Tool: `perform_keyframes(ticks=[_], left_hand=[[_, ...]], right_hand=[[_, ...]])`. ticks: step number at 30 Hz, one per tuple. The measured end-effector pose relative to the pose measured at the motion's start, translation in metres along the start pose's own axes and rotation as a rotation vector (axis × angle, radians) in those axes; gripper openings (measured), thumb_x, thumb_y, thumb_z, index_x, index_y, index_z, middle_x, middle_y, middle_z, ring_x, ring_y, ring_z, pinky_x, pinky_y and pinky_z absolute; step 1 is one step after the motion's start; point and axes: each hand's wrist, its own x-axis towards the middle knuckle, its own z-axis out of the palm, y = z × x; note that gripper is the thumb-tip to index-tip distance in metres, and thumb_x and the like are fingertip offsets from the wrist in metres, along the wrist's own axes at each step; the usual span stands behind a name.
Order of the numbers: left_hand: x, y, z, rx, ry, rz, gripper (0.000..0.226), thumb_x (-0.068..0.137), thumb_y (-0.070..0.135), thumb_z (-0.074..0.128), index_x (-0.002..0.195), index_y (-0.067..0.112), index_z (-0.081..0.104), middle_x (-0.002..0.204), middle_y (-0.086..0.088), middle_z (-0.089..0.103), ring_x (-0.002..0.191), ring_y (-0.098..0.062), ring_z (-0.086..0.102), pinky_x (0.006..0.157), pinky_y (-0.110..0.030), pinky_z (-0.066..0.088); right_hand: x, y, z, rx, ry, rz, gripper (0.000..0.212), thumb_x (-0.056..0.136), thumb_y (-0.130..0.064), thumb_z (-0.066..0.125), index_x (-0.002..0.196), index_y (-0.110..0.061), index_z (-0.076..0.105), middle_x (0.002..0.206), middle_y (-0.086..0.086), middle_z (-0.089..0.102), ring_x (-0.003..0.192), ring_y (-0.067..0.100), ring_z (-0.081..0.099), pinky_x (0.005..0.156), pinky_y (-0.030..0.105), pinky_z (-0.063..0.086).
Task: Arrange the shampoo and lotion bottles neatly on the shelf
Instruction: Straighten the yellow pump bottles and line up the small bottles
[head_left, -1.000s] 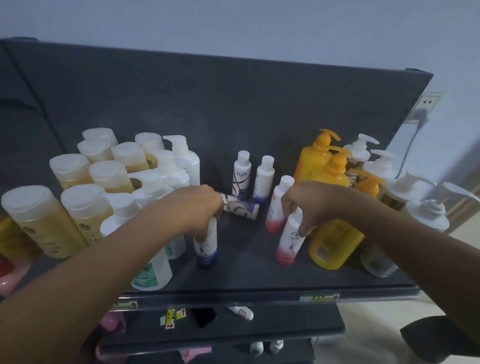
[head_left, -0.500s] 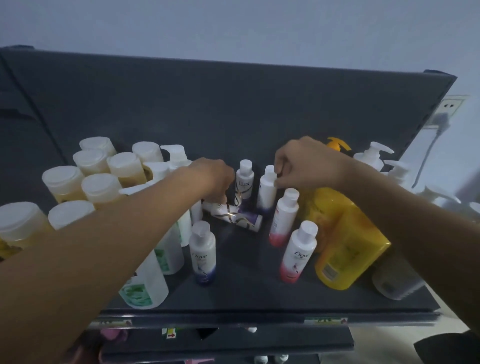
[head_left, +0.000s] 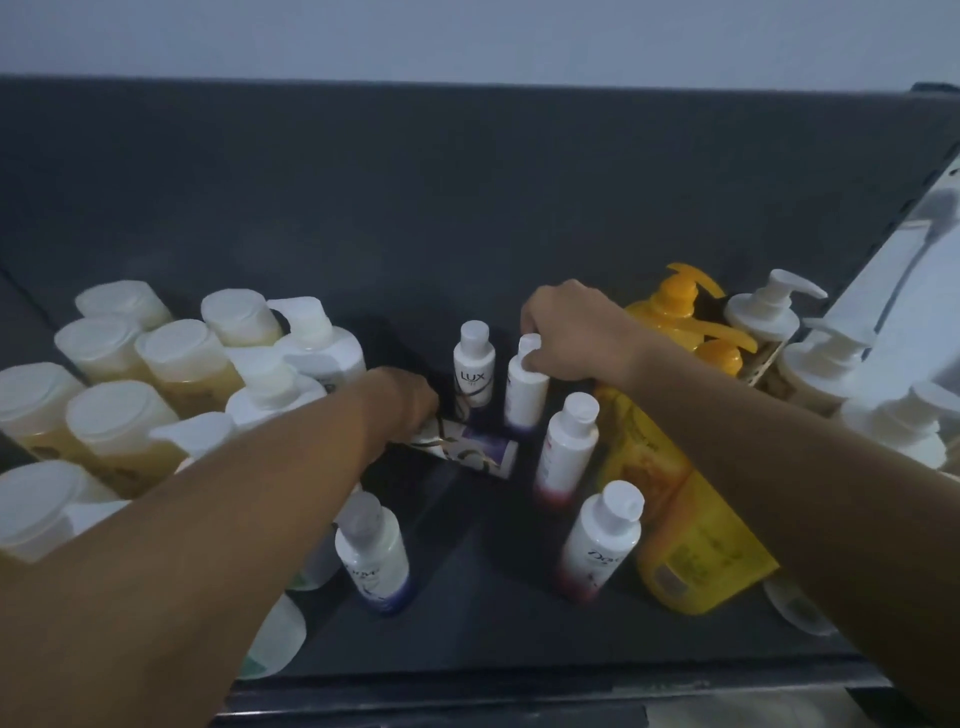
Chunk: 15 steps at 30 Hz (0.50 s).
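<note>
A small white and purple bottle (head_left: 470, 451) lies on its side in the middle of the dark shelf (head_left: 483, 623). My left hand (head_left: 400, 402) is closed on its left end. My right hand (head_left: 569, 332) grips the cap of an upright small white bottle (head_left: 524, 392), beside a standing LUX bottle (head_left: 472, 371). In front stand two small bottles with pink bases (head_left: 563, 447) (head_left: 597, 545) and one with a purple base (head_left: 371, 553).
Several amber bottles with pale caps (head_left: 119, 421) and white pump bottles (head_left: 311, 348) crowd the left side. Yellow pump bottles (head_left: 670, 525) and white pump bottles (head_left: 769, 317) fill the right. The shelf's dark back panel (head_left: 467, 182) rises behind; its front edge runs along the bottom.
Both hands let go of the front small bottles and reached back. My left hand closed on the lying bottle, my right hand on the cap of the rear upright one.
</note>
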Motion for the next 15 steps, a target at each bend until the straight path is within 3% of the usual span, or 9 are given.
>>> perform_keyframes(ticks=[6,8,11,15], left_hand=[[0.006,0.005,-0.001,-0.045,0.043,0.012,0.031,0.093,0.012,0.064,0.124,0.012,0.063,0.124,-0.006,0.063,0.108,-0.025,0.063,0.076,-0.028,0.042],[0.001,0.005,-0.004,-0.054,0.018,0.005,0.026,0.088,0.011,0.068,0.113,0.015,0.063,0.111,-0.003,0.062,0.092,-0.022,0.06,0.073,-0.029,0.043],[-0.011,0.004,-0.011,-0.033,0.038,-0.013,0.018,0.082,0.016,0.073,0.082,0.016,0.055,0.083,0.001,0.056,0.077,-0.022,0.06,0.066,-0.031,0.048],[-0.036,0.006,-0.026,-0.065,0.064,-0.021,0.027,0.082,0.025,0.077,0.076,0.017,0.052,0.076,0.0,0.055,0.079,-0.023,0.068,0.06,-0.03,0.05]], right_hand=[[0.004,0.002,0.006,0.008,0.005,-0.004,0.02,0.085,-0.018,0.072,0.104,-0.012,0.066,0.091,0.007,0.061,0.079,0.03,0.061,0.063,0.033,0.049],[0.005,0.004,0.005,0.019,0.002,-0.002,0.021,0.085,-0.018,0.072,0.105,-0.012,0.068,0.093,0.008,0.063,0.08,0.029,0.062,0.064,0.035,0.053],[0.003,0.003,0.005,0.043,-0.001,0.002,0.022,0.085,-0.017,0.073,0.106,-0.011,0.07,0.095,0.008,0.067,0.081,0.028,0.066,0.069,0.039,0.06],[-0.002,-0.001,0.004,0.05,0.009,0.0,0.021,0.088,-0.015,0.072,0.108,-0.01,0.071,0.098,0.01,0.069,0.083,0.027,0.067,0.067,0.035,0.057]])
